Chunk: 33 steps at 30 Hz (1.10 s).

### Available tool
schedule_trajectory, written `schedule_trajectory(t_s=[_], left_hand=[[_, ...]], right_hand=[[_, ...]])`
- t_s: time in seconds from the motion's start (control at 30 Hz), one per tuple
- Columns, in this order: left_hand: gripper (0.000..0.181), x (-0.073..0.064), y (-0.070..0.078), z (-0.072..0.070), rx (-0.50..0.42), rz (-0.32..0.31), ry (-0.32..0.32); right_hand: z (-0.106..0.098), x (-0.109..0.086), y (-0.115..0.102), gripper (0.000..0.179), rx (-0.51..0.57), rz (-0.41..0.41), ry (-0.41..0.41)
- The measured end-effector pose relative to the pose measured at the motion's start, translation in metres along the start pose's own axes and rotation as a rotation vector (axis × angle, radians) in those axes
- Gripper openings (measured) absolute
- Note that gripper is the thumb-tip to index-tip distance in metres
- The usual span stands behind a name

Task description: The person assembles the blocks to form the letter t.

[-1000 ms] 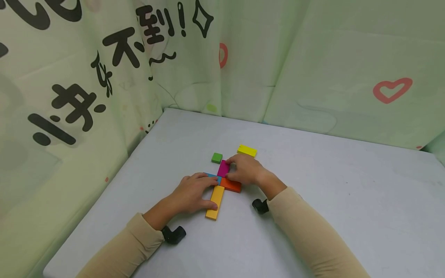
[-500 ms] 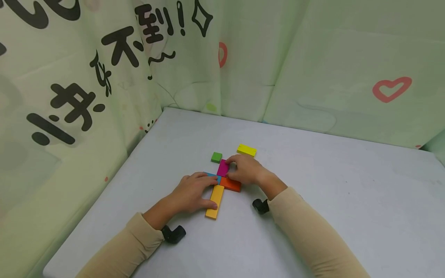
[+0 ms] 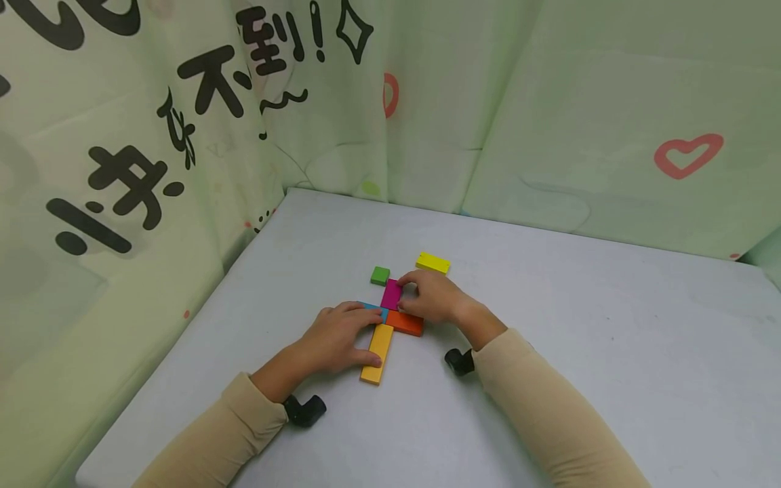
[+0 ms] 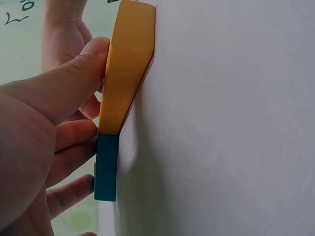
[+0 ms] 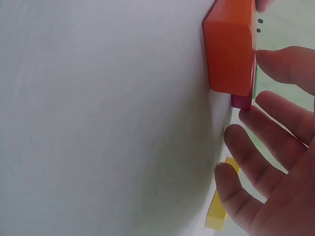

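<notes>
My left hand (image 3: 335, 339) lies over the left side of flat blocks joined in a cross. Its thumb rests on the amber block (image 3: 373, 374), and its fingertips touch the blue block (image 3: 369, 306), mostly covered by them; in the left wrist view the blue block looks teal (image 4: 106, 167). My right hand (image 3: 432, 296) touches the right edge of the magenta block (image 3: 390, 295) with its forefinger and thumb, its other fingers loosely bent. In the right wrist view its thumb tip is right at the orange-red block (image 5: 229, 56), which lies beside the blue one.
A small green block (image 3: 380, 275) lies just beyond the magenta block. Past the right hand lies a yellow block (image 3: 434, 262). The white table (image 3: 586, 339) meets a printed pale green curtain (image 3: 549, 135) at the back and left. Black wrist-worn devices (image 3: 306, 411) show under both sleeves.
</notes>
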State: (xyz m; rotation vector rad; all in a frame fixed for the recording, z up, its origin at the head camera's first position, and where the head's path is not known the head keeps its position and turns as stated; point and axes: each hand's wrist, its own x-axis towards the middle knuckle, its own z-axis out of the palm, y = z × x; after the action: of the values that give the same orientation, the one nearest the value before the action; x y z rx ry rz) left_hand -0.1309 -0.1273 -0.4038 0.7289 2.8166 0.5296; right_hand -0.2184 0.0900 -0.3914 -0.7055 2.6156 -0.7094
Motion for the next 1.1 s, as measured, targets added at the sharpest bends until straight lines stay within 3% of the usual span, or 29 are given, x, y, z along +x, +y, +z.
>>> schedule_trajectory(t_s=[1.1], left_hand=[[0.067, -0.0002, -0.003, 0.0009, -0.023, 0.023, 0.014]], right_hand=[[0.0044, -0.0028, -0.0098, 0.043, -0.099, -0.106, 0.047]])
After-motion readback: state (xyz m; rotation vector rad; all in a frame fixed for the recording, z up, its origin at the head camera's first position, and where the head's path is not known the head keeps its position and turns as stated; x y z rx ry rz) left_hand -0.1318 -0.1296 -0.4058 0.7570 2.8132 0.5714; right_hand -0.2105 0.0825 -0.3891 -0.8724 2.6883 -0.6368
